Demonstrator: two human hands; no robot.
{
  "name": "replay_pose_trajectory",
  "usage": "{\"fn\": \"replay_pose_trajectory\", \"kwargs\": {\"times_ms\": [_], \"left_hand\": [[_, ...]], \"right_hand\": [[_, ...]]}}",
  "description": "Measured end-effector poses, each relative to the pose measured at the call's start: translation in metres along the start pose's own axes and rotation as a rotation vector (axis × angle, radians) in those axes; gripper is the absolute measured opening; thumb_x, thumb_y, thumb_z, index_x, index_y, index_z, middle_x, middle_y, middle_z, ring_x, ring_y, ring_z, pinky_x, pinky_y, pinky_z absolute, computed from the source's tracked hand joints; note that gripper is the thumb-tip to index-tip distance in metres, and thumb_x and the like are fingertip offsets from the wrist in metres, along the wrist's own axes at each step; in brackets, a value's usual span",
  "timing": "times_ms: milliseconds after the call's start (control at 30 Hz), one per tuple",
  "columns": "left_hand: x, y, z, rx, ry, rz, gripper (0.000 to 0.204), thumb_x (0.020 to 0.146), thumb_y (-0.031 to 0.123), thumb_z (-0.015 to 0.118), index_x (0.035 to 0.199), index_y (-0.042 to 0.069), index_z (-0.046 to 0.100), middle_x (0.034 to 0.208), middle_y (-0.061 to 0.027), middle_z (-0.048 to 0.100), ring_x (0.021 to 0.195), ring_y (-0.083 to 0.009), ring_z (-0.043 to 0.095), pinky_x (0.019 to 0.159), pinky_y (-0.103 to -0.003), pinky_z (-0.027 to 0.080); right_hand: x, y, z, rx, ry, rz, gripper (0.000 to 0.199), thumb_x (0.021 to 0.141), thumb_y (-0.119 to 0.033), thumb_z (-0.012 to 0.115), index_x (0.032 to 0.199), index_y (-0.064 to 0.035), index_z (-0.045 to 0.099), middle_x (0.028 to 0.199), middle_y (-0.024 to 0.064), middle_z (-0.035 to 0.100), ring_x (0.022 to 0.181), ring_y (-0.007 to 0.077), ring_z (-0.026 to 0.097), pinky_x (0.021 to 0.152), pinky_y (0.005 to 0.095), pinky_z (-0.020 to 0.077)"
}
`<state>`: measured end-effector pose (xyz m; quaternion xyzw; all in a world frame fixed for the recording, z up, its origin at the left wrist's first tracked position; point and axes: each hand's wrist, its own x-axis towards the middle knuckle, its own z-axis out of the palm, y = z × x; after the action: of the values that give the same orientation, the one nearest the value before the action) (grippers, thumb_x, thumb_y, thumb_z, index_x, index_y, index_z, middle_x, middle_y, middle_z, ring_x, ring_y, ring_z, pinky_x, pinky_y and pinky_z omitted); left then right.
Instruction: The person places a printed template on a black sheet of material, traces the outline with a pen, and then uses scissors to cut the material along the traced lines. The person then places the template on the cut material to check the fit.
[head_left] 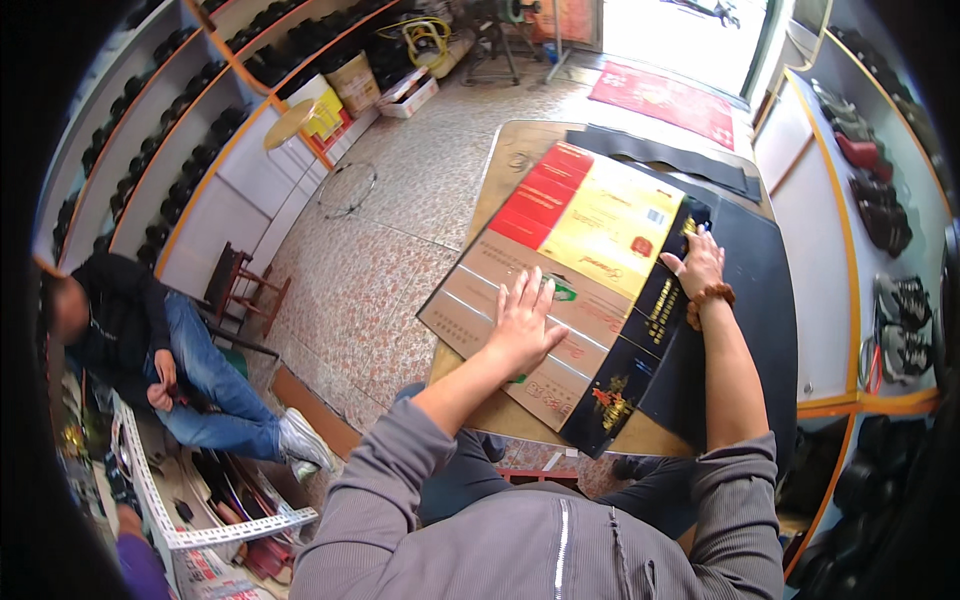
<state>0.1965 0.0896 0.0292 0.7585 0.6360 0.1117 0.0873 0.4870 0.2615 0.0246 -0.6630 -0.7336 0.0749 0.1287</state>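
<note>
A large sheet made up of red, yellow, brown and black printed panels lies flat and askew on the wooden table in front of me. My left hand rests on its brown part, with fingers spread and palm down. Toward the sheet's right edge, my right hand lies on the black printed strip, fingers stretched out and a beaded bracelet at the wrist. Beneath the panels and out to the right spreads a black sheet of smooth material. A dark strip lies across the table's far end.
At the left sits a person in jeans, beside a white metal-framed stand holding tools and scraps. A small wooden chair is behind them. Shoe shelves line both sides. A red mat lies by the bright doorway.
</note>
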Motion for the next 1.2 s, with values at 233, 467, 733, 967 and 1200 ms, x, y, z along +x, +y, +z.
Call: {"fn": "replay_pose_trajectory", "kwargs": {"times_ms": [233, 467, 733, 967, 1200], "left_hand": [[0.089, -0.016, 0.01, 0.012, 0.024, -0.196, 0.076, 0.09, 0.048, 0.052, 0.14, -0.005, 0.03, 0.151, -0.0247, 0.019, 0.141, -0.0413, 0.016, 0.112, -0.059, 0.013], [0.167, -0.018, 0.013, 0.021, 0.005, -0.144, 0.075, 0.09, 0.054, 0.046, 0.145, 0.007, 0.03, 0.154, -0.0201, 0.018, 0.143, -0.0358, 0.014, 0.113, -0.058, 0.01], [0.231, -0.022, -0.002, 0.069, -0.053, -0.137, 0.077, 0.087, 0.063, 0.042, 0.149, 0.02, 0.027, 0.155, -0.0209, 0.015, 0.144, -0.0373, 0.009, 0.115, -0.053, 0.005], [0.259, -0.014, 0.004, 0.144, -0.023, -0.193, 0.079, 0.086, 0.067, 0.041, 0.149, 0.02, 0.028, 0.155, -0.0226, 0.016, 0.144, -0.0393, 0.01, 0.115, -0.053, 0.006], [0.261, -0.009, 0.005, 0.141, -0.045, -0.204, 0.078, 0.085, 0.067, 0.043, 0.148, 0.024, 0.029, 0.154, -0.0224, 0.016, 0.144, -0.0389, 0.009, 0.115, -0.053, 0.006]], "right_hand": [[-0.001, 0.004, 0.005, 0.029, 0.04, -0.031, 0.073, 0.081, -0.049, 0.068, 0.133, -0.0028, 0.046, 0.146, 0.0214, 0.036, 0.14, 0.0349, 0.027, 0.115, 0.0499, 0.0147], [-0.003, 0.005, 0.007, 0.024, 0.045, -0.041, 0.071, 0.08, -0.047, 0.069, 0.13, -0.0024, 0.046, 0.146, 0.0221, 0.036, 0.139, 0.0366, 0.027, 0.114, 0.0529, 0.0166], [-0.002, 0.003, 0.003, 0.044, 0.018, -0.052, 0.073, 0.079, -0.046, 0.071, 0.132, -0.0024, 0.045, 0.148, 0.0217, 0.032, 0.14, 0.0359, 0.025, 0.114, 0.0526, 0.0142], [-0.002, -0.001, -0.005, -0.002, -0.01, -0.059, 0.076, 0.077, -0.05, 0.069, 0.133, -0.0033, 0.045, 0.148, 0.0213, 0.032, 0.14, 0.0354, 0.024, 0.114, 0.0546, 0.0151], [0.0, -0.007, -0.015, -0.155, -0.086, -0.056, 0.083, 0.082, -0.061, 0.058, 0.137, -0.0013, 0.04, 0.146, 0.0224, 0.034, 0.139, 0.0335, 0.026, 0.115, 0.0473, 0.0178]]}}
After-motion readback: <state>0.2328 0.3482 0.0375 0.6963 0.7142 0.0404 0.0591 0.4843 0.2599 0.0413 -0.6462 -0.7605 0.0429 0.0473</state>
